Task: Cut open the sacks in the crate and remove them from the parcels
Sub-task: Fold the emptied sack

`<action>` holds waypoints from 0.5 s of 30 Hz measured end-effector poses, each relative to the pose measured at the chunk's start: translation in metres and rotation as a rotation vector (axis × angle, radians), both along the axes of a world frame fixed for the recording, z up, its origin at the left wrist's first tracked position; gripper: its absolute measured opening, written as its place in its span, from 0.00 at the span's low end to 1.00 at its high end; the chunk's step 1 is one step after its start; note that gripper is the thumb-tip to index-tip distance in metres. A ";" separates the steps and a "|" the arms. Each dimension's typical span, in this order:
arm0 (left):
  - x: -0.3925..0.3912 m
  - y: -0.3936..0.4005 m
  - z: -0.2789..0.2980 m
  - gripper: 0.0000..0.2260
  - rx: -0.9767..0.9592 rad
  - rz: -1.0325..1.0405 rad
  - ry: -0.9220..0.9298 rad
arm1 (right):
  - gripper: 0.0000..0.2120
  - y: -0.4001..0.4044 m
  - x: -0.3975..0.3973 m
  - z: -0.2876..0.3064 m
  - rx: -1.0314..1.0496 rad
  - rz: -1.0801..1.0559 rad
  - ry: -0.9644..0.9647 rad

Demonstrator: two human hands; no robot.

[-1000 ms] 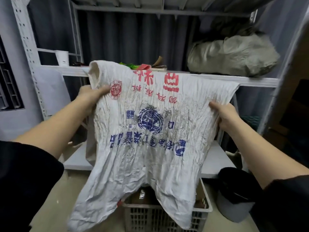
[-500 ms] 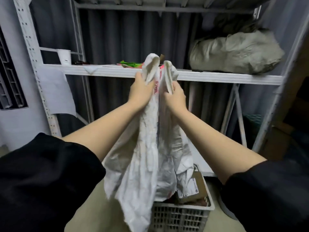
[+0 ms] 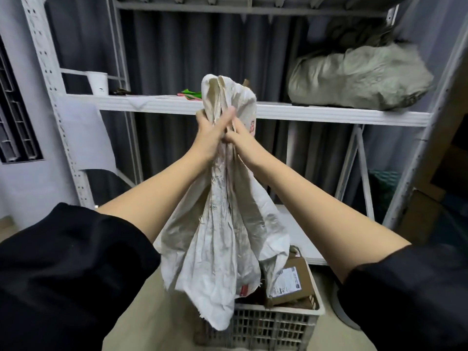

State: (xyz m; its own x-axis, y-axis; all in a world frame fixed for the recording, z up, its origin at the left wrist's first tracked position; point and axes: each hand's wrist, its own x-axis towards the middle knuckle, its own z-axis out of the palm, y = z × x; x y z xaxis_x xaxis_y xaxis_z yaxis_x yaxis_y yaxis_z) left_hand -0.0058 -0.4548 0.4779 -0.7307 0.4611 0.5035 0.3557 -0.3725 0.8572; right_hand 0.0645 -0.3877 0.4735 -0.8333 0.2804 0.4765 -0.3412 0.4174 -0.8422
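A white perforated metal shelving rack spans the view before dark grey pleated curtains. On its shelf, at ten o'clock, stands a white paper cup; at two o'clock lies a bulging grey-green bundle. A green and pink scrap lies near twelve o'clock.

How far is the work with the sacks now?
One empty white sack is off its parcels: both the left hand and the right hand grip its bunched top above the crate. A labelled parcel lies uncovered inside. Left: putting this sack aside; other sacks in the crate cannot be seen.
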 end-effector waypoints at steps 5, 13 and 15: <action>-0.008 0.005 0.004 0.19 -0.045 0.168 -0.091 | 0.32 -0.004 0.009 -0.007 0.043 0.077 -0.062; -0.042 -0.014 0.011 0.11 0.242 0.337 -0.340 | 0.42 0.038 0.072 -0.159 0.523 -0.715 -0.178; -0.050 -0.018 0.018 0.12 0.288 0.331 -0.364 | 0.46 0.046 0.090 -0.200 0.504 -0.907 -0.288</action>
State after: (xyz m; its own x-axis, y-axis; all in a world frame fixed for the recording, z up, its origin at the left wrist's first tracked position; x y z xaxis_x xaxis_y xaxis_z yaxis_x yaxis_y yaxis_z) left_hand -0.0558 -0.4731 0.4956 -0.9626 0.0592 0.2642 0.1943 -0.5284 0.8264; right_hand 0.1545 -0.3416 0.2737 -0.5125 0.6763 0.5291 0.4540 0.7364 -0.5016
